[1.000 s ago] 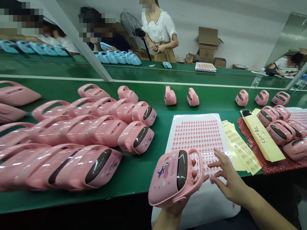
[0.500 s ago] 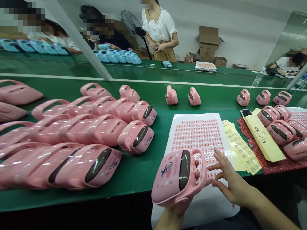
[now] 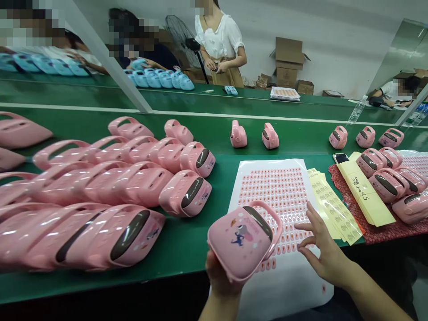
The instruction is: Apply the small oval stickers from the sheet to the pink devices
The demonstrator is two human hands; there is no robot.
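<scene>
My left hand (image 3: 219, 276) is shut on a pink plastic handled case (image 3: 241, 240), gripping it from below. The case has a cartoon print, a dark glossy window and a looped handle. My right hand (image 3: 323, 252) hovers with its fingers apart, its fingertips just over a white sheet of small pink labels (image 3: 277, 196). Nothing shows in that hand. Many similar pink cases (image 3: 140, 187) lie in rows on the green bench to my left. Their undersides are hidden.
Yellow label strips (image 3: 334, 205) lie right of the sheet, beside a red mesh bag (image 3: 347, 196) holding more pink cases. A phone (image 3: 341, 158) lies behind them. Beyond a clear divider, co-workers (image 3: 217, 44) stand and sit near blue cases (image 3: 157, 79), a fan (image 3: 182, 33) and cardboard boxes (image 3: 289, 62).
My left hand has turned the pink case, swinging its handle to the upper right and laying its printed face flatter. My right hand has stayed close to the label sheet.
</scene>
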